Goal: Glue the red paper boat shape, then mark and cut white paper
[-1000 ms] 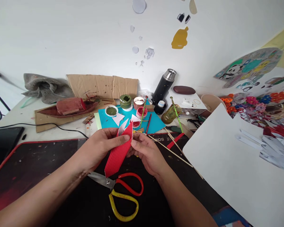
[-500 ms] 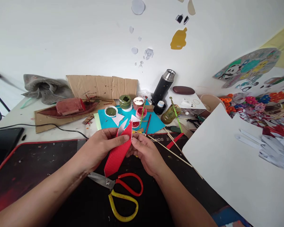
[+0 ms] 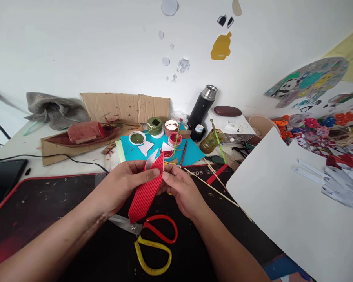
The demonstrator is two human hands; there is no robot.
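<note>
Between my two hands is a piece of red corrugated paper (image 3: 144,194), ribbed on its face, with a pale underside showing at its top edge. My left hand (image 3: 128,178) is closed on its left side, thumb lying across the ribs. At the right edge, the fingers of my right hand (image 3: 176,184) pinch the paper; some of those fingertips are hidden behind it. Under the paper's lower end, scissors (image 3: 133,227) with one red and one yellow handle rest on the black mat (image 3: 85,250), blades partly covered by my left wrist.
A blue sheet (image 3: 129,150) bears open paint jars (image 3: 137,137) behind my hands. Farther left stands a red-brown model boat (image 3: 86,133) on cardboard. Wooden sticks (image 3: 213,188) and a large white sheet (image 3: 282,203) lie right. A black thermos (image 3: 201,107) leans near the wall.
The red corrugated paper's lower end has dipped slightly toward the scissors. Both hands keep their hold, and the whole view has shifted a little.
</note>
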